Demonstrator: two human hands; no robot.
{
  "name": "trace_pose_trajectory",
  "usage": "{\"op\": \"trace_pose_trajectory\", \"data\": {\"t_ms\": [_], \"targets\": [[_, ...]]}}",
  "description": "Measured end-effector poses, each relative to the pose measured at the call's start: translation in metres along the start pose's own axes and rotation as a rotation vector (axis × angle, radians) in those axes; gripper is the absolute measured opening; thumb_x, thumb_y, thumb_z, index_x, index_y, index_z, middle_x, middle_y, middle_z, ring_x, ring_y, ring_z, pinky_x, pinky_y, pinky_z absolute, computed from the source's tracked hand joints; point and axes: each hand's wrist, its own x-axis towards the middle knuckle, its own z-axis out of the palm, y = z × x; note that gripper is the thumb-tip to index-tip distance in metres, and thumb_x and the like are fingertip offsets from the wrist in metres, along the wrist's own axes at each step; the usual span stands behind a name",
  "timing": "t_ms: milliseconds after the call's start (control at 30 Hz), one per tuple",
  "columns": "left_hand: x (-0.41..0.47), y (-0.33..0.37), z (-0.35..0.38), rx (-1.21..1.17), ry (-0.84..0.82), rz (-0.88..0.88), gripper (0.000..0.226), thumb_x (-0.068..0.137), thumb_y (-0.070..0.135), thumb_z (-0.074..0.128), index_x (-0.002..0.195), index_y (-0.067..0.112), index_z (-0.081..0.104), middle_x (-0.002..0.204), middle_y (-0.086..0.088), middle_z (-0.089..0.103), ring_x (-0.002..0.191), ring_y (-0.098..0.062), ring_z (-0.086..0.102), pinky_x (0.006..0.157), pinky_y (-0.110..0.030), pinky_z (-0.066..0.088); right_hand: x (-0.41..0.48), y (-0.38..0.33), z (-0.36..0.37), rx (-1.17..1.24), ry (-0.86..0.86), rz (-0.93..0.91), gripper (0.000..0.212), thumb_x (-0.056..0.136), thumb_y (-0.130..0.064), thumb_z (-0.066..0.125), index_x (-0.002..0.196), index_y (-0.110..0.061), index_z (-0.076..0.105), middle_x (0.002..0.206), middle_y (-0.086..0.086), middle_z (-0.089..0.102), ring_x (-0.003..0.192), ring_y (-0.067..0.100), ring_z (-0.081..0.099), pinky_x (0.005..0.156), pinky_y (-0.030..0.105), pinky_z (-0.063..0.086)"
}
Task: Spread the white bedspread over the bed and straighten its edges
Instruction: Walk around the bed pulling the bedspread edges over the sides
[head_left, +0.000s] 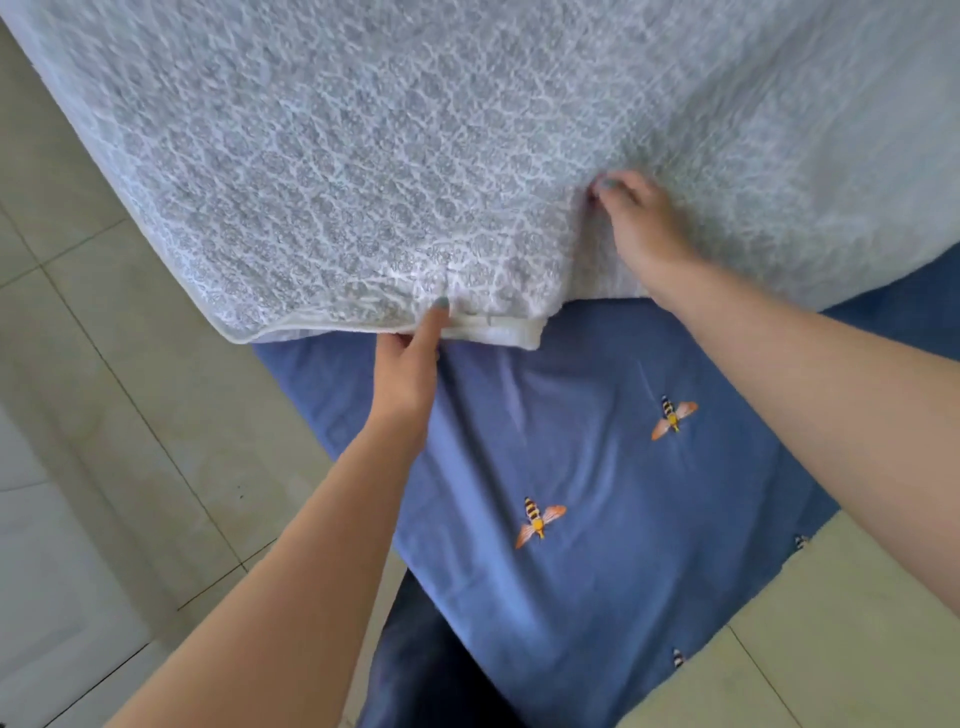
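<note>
The white bedspread (363, 156), textured with a raised pattern, covers the upper part of the bed. Its near hem lies folded across the blue sheet (597, 467), which shows bee prints and covers the bed's near corner. My left hand (410, 364) pinches the folded hem at its lower edge, thumb on top and fingers underneath. My right hand (639, 223) grips a fold of the bedspread further right, where the patterned layer meets a plainer layer. Creases run outward from that grip.
Pale tiled floor (104, 364) lies to the left and at the lower right of the bed corner. My dark trouser leg (431, 665) stands against the bed's near corner. The bedspread's left edge hangs over the bed's side.
</note>
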Motion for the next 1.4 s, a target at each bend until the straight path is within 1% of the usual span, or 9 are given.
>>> {"op": "trace_pose_trajectory", "data": {"t_ms": [133,367,600,733,967,1067,1167,1300,1400], "targets": [[0.039,0.029,0.034,0.077,-0.190,0.010,0.043,0.086,0.043,0.064,0.121,0.019,0.055,0.106,0.014,0.065,0.098,0.006,0.062,0.086,-0.013,0.046,0.044,0.004,-0.001,-0.302,-0.375,-0.019,0.064,0.093,-0.015,0.051,0.149,-0.033,0.024,0.155,-0.001,0.030,0.134,0.018,0.039,0.103,0.031,0.036],[0.076,0.030,0.069,0.259,-0.175,-0.107,0.027,0.089,0.032,0.063,0.071,0.014,0.054,0.060,0.004,0.047,0.054,-0.010,0.044,0.049,-0.014,0.036,0.051,0.032,0.010,-0.551,-0.466,-0.144,0.118,0.068,-0.028,0.085,0.151,-0.029,0.001,0.156,0.005,0.018,0.139,0.025,0.029,0.110,0.037,0.031],[0.061,0.015,0.065,0.023,0.039,-0.147,0.040,0.097,0.039,0.045,0.131,0.017,0.052,0.123,0.002,0.063,0.113,-0.015,0.059,0.101,-0.039,0.047,0.004,0.063,-0.003,-0.420,-0.167,-0.286,0.067,0.077,-0.033,0.078,0.134,-0.024,0.044,0.149,-0.008,0.037,0.134,0.011,0.037,0.108,0.025,0.029],[0.035,0.008,0.071,0.057,0.070,-0.107,0.033,0.100,0.037,0.040,0.129,0.023,0.048,0.113,0.013,0.059,0.101,-0.003,0.056,0.087,-0.024,0.044,-0.033,0.092,-0.014,-0.316,0.036,-0.283,0.043,0.083,-0.025,0.073,0.121,-0.018,0.055,0.138,-0.003,0.047,0.130,0.010,0.040,0.107,0.023,0.031],[-0.039,-0.035,0.054,0.168,0.066,-0.049,0.020,0.100,0.037,0.039,0.115,0.035,0.052,0.114,0.012,0.062,0.113,-0.013,0.057,0.100,-0.039,0.045,-0.072,0.154,-0.033,0.069,0.332,0.163,0.024,0.091,0.001,0.047,0.110,-0.010,0.057,0.114,0.003,0.049,0.100,0.015,0.052,0.084,0.022,0.046],[-0.086,-0.064,0.061,0.180,0.019,-0.101,0.032,0.101,0.034,0.037,0.125,0.019,0.052,0.111,-0.001,0.063,0.108,-0.024,0.060,0.079,-0.032,0.050,-0.076,0.171,-0.044,0.176,0.344,0.298,0.020,0.091,0.004,0.042,0.097,-0.009,0.056,0.101,0.003,0.053,0.089,0.019,0.052,0.068,0.026,0.046],[-0.131,-0.103,0.067,0.162,0.149,-0.207,0.035,0.101,0.036,0.037,0.126,0.016,0.052,0.107,0.000,0.064,0.096,-0.018,0.062,0.064,-0.021,0.048,-0.078,0.187,-0.066,0.343,0.384,0.460,0.037,0.089,0.007,0.041,0.122,-0.008,0.050,0.124,0.009,0.054,0.095,0.017,0.055,0.080,0.025,0.046],[-0.174,-0.132,0.060,-0.260,0.171,-0.251,0.043,0.088,0.037,0.062,0.126,0.019,0.057,0.106,0.005,0.070,0.087,-0.010,0.067,0.065,-0.024,0.051,-0.090,0.197,-0.111,0.669,0.180,0.643,0.036,0.085,0.004,0.047,0.115,-0.011,0.059,0.108,0.006,0.063,0.085,0.016,0.062,0.062,0.025,0.055],[-0.192,-0.129,0.057,-0.049,-0.038,-0.179,0.046,0.054,0.029,0.085,0.093,0.015,0.066,0.085,-0.004,0.059,0.079,-0.016,0.049,0.067,-0.031,0.037,-0.100,0.201,-0.140,0.888,-0.021,0.658,0.027,0.083,-0.015,0.059,0.110,-0.016,0.060,0.105,0.001,0.061,0.086,0.016,0.059,0.064,0.021,0.048]]}}
